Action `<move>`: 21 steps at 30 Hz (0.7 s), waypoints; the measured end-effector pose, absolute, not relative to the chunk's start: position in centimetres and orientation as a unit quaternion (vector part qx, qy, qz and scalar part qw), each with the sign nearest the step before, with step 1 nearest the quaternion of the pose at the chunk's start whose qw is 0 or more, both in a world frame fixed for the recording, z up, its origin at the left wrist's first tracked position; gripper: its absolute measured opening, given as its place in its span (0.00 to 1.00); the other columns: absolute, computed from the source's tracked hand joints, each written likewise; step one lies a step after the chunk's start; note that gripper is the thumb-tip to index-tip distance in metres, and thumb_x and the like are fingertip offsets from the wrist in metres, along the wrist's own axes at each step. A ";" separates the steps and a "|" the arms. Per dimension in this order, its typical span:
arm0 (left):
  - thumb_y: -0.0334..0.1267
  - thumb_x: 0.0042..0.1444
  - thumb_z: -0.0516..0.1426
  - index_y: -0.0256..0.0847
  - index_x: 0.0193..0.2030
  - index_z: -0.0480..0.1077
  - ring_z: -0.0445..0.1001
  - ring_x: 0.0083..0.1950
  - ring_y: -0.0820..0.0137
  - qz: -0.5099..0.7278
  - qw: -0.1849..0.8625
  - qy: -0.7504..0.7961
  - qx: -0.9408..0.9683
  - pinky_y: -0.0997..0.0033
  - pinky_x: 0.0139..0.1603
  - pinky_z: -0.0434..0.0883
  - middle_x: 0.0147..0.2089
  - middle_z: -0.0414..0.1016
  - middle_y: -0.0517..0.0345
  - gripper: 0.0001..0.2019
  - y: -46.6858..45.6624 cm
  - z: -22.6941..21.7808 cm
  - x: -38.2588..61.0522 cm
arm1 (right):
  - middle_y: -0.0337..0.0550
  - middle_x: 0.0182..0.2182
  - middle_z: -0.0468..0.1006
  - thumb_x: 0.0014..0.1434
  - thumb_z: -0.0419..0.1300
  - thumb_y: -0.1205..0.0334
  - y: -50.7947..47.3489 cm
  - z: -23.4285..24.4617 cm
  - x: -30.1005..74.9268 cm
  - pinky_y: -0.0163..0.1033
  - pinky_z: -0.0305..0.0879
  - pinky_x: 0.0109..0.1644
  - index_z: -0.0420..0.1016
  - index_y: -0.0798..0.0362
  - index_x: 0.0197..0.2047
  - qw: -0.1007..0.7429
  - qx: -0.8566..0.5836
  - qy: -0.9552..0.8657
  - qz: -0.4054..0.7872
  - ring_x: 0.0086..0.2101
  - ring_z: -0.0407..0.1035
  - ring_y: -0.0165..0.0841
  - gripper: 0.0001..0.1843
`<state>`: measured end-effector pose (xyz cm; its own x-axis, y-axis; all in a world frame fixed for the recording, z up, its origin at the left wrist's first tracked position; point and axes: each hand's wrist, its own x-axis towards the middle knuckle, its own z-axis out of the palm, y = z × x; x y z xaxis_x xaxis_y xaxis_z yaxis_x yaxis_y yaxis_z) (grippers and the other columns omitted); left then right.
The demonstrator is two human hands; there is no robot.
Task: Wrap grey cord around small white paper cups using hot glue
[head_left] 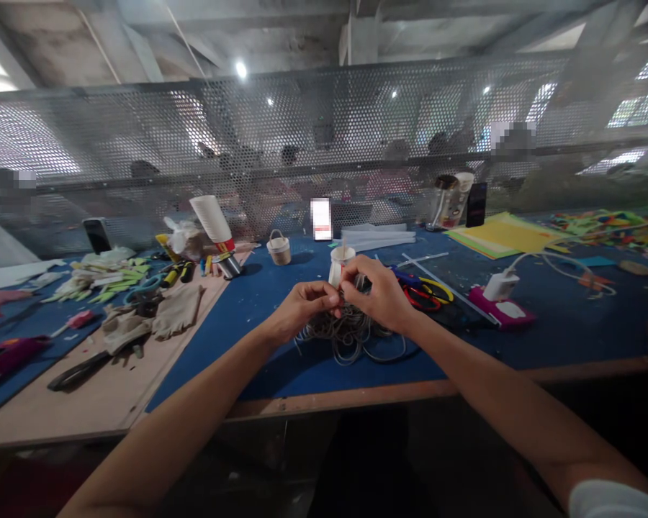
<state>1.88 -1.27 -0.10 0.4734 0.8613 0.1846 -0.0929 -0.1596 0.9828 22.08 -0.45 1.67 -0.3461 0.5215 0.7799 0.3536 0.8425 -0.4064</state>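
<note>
My left hand (305, 306) and my right hand (381, 293) meet over the blue table mat (281, 288), fingers pinched together on a strand of grey cord. A tangled pile of that grey cord (351, 334) lies on the mat just below both hands. A small white cup-shaped piece (341, 262) stands right behind my fingertips; I cannot tell whether a hand touches it.
Scissors with red and yellow handles (426, 291) lie right of my hands. A small basket (279, 248), a white cone tube (213, 219), a charger on a pink block (500, 302), yellow sheets (500, 234), gloves and tools (156, 316) surround. A mesh screen (324, 137) backs the table.
</note>
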 end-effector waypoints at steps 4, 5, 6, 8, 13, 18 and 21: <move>0.42 0.56 0.64 0.39 0.40 0.77 0.75 0.35 0.71 0.501 0.457 0.354 0.644 0.71 0.40 0.69 0.33 0.79 0.55 0.10 -0.2 -0.7 1.6 | 0.39 0.27 0.73 0.68 0.52 0.60 0.4 1.7 22.7 0.40 0.63 0.42 0.69 0.51 0.27 0.545 -0.315 -0.773 0.082 0.31 0.69 0.32 0.17; 0.42 0.55 0.64 0.38 0.41 0.77 0.75 0.36 0.70 0.522 0.417 0.374 0.644 0.70 0.41 0.69 0.34 0.79 0.55 0.10 0.2 -0.8 1.5 | 0.40 0.29 0.75 0.68 0.52 0.59 0.7 1.6 22.8 0.40 0.63 0.42 0.70 0.51 0.29 0.556 -0.328 -0.759 0.080 0.33 0.70 0.33 0.15; 0.40 0.54 0.65 0.38 0.41 0.77 0.76 0.39 0.68 0.540 0.372 0.398 0.642 0.69 0.44 0.69 0.38 0.80 0.54 0.10 0.5 -1.0 1.4 | 0.42 0.32 0.77 0.67 0.53 0.60 1.1 1.5 22.9 0.41 0.64 0.43 0.72 0.51 0.33 0.563 -0.343 -0.748 0.078 0.35 0.71 0.33 0.11; 0.40 0.55 0.63 0.39 0.44 0.77 0.76 0.44 0.66 0.541 0.303 0.437 0.652 0.68 0.46 0.70 0.44 0.80 0.52 0.12 1.0 -1.3 1.5 | 0.43 0.38 0.79 0.65 0.55 0.63 1.8 1.0 23.1 0.42 0.65 0.46 0.73 0.50 0.41 0.560 -0.371 -0.737 0.074 0.38 0.73 0.34 0.06; 0.41 0.55 0.62 0.38 0.49 0.77 0.77 0.49 0.62 0.500 0.310 0.459 0.666 0.64 0.52 0.70 0.49 0.81 0.48 0.16 1.8 -1.9 2.1 | 0.45 0.41 0.79 0.62 0.56 0.66 3.3 -0.1 23.3 0.46 0.65 0.48 0.74 0.50 0.43 0.505 -0.427 -0.749 0.048 0.39 0.74 0.37 0.08; 0.40 0.52 0.64 0.38 0.50 0.77 0.78 0.45 0.62 0.488 0.307 0.461 0.674 0.64 0.49 0.71 0.45 0.82 0.49 0.18 2.9 -3.0 2.5 | 0.44 0.40 0.79 0.62 0.56 0.66 3.7 -0.6 23.3 0.46 0.66 0.48 0.74 0.50 0.44 0.491 -0.435 -0.753 0.049 0.38 0.74 0.37 0.09; 0.42 0.52 0.64 0.37 0.45 0.79 0.77 0.39 0.63 0.472 0.302 0.487 0.670 0.66 0.44 0.71 0.40 0.82 0.49 0.16 3.4 -3.6 2.6 | 0.45 0.40 0.79 0.62 0.56 0.66 3.7 -0.6 23.2 0.45 0.67 0.47 0.74 0.51 0.44 0.489 -0.433 -0.755 0.056 0.39 0.74 0.37 0.09</move>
<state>2.56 3.38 -3.60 0.0801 0.9376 0.3383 0.3677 -0.3432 0.8643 23.24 3.65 -0.58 -0.1465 0.7087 0.6901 0.5991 0.6187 -0.5082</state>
